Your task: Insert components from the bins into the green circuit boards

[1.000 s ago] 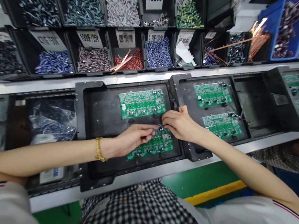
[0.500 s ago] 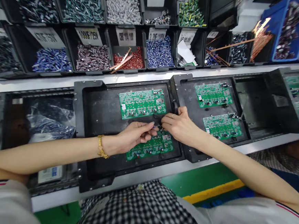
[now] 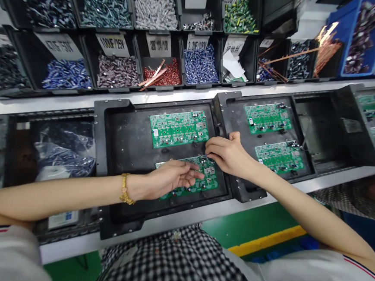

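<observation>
My left hand [image 3: 171,178] hovers over the lower green circuit board [image 3: 209,177], hiding much of its left part. Its fingers are loosely stretched and apart, with nothing visible between them. At that board's upper right corner is my right hand [image 3: 227,154], its fingers curled and bunched together. Whatever its fingertips hold is hidden. Small black parts stand on the board just beside those fingertips. Above it in the same black tray [image 3: 123,135] lies a second green circuit board [image 3: 179,129], with a white label and several small components.
Another black tray [image 3: 237,112] to the right carries two green boards. Labelled black bins [image 3: 118,46] of loose components line the back. A plastic bag [image 3: 65,146] of parts lies at left. Blue bins [image 3: 361,37] stand at the far right.
My left hand has opened from a pinch on a small part and shifted slightly down. That part no longer shows in it. My right hand has moved slightly right, uncovering the board's upper edge.
</observation>
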{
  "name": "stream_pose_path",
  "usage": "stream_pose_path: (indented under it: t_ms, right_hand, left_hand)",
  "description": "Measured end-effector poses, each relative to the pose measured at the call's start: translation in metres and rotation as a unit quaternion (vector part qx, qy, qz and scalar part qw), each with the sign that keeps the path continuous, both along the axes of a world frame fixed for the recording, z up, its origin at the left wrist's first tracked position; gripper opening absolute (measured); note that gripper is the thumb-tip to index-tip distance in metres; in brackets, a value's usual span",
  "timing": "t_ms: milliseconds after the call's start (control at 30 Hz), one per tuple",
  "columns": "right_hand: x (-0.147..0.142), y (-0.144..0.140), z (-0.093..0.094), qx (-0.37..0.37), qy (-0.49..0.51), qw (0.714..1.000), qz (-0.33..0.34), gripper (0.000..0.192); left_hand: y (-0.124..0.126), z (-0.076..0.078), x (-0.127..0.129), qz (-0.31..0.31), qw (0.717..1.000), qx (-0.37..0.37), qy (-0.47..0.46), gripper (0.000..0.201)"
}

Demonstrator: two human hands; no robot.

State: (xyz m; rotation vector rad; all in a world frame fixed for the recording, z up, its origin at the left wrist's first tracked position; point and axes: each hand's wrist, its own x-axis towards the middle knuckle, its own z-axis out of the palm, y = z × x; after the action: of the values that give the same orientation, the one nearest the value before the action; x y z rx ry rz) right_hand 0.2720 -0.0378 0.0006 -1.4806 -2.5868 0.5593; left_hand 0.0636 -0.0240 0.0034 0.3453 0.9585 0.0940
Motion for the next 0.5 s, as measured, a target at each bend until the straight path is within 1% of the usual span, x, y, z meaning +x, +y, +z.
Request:
stream_pose_path:
  t_ms: [133,233,300,400,500]
  right_hand:
    - [0.002,0.002,-0.006,0.009,-0.015,1.0,0.013,0.024]
    - [0.0,0.0,-0.004,0.014,-0.033,0.999,0.018,0.025]
    - [-0.001,-0.001,-0.004,0.022,-0.049,0.998,0.019,0.025]
    - [-0.002,-0.002,-0.004,0.035,-0.065,0.997,0.029,0.025]
    - [-0.003,-0.003,-0.005,0.039,-0.069,0.996,0.034,0.026]
  left_hand:
    - [0.001,-0.003,-0.005,-0.044,0.996,0.071,-0.016,0.025]
    - [0.007,-0.002,-0.006,-0.052,0.992,0.118,-0.007,0.026]
    - [0.01,0.0,-0.006,-0.034,0.992,0.119,-0.01,0.023]
    - [0.011,0.001,-0.006,0.001,0.996,0.091,-0.021,0.018]
    - [0.01,0.002,-0.005,0.013,0.996,0.081,-0.014,0.018]
